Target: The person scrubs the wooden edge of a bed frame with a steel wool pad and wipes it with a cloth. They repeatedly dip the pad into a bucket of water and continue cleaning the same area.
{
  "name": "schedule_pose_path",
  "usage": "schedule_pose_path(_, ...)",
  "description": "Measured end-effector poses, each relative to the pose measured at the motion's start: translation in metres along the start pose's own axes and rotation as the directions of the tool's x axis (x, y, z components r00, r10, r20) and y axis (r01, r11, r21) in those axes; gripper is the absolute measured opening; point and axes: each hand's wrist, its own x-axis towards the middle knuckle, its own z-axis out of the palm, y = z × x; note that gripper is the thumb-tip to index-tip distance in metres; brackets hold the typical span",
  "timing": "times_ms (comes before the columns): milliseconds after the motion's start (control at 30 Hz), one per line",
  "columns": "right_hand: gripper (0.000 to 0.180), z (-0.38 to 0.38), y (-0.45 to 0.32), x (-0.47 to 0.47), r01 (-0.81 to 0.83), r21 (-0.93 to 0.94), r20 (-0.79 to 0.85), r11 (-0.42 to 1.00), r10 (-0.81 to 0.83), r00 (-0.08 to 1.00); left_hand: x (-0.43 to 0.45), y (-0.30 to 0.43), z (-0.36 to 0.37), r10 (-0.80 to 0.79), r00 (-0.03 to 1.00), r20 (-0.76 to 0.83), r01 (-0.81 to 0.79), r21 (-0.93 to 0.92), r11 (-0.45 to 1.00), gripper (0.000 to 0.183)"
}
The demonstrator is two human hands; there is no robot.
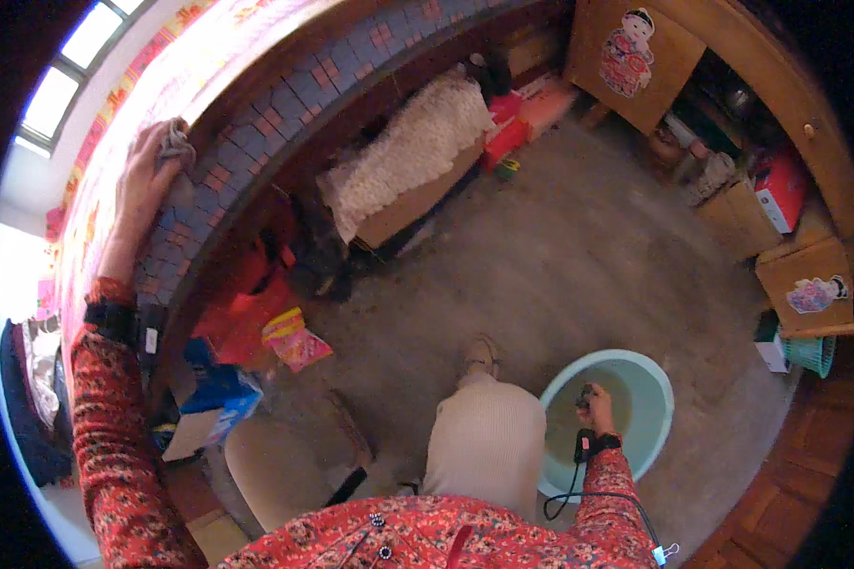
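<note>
My left hand (136,181) grips a bunched grey cloth (176,148) against the wooden edge above a tiled ledge (256,131). Low on the right, my right hand (599,409) is over a pale green plastic basin (660,412). Its fingers close around a small dark thing (584,395), too blurred to name. Murky brownish water (566,434) lies in the basin. A black strap with a small device and a cable (576,476) is on my right wrist.
A cardboard box with a fleecy cover (413,149) stands below the ledge. Red bags (249,299), a yellow and pink packet (297,340) and a blue box (220,398) lie at left. An open wooden cabinet (637,64) holds boxes; a green basket (811,355) stands at right.
</note>
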Motion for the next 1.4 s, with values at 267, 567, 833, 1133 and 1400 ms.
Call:
schedule_pose_path(267, 0.052, 0.056, -0.073, -0.045, -0.068, -0.057, 0.103, 0.996, 0.074, 0.992, 0.004, -0.015, 0.004, 0.026, 1.0, -0.005, -0.026, 0.012, 1.0, 0.048)
schedule_pose_path(567, 0.047, 0.049, -0.1, -0.032, 0.032, -0.295, -0.136, 0.955, -0.075, 0.988, 0.0, -0.014, 0.0, 0.015, 1.0, -0.009, -0.015, 0.056, 0.998, 0.052)
schedule_pose_path(833, 0.03, -0.022, -0.116, 0.007, 0.064, 0.287, -0.307, 0.956, 0.029, 0.951, 0.0, -0.005, -0.008, -0.041, 0.999, -0.015, 0.041, 0.02, 0.999, 0.053)
schedule_pose_path(1133, 0.033, -0.075, -0.112, -0.003, -0.086, 0.208, 0.019, 0.974, 0.084, 0.996, -0.004, 0.008, -0.03, -0.07, 0.997, 0.013, 0.069, 0.071, 0.995, 0.054)
schedule_pose_path(1400, 0.017, -0.112, -0.066, -0.097, 0.269, -0.61, 0.229, 0.745, -0.16, 0.96, -0.009, -0.005, -0.037, -0.134, 0.989, 0.069, 0.135, -0.017, 0.991, 0.052)
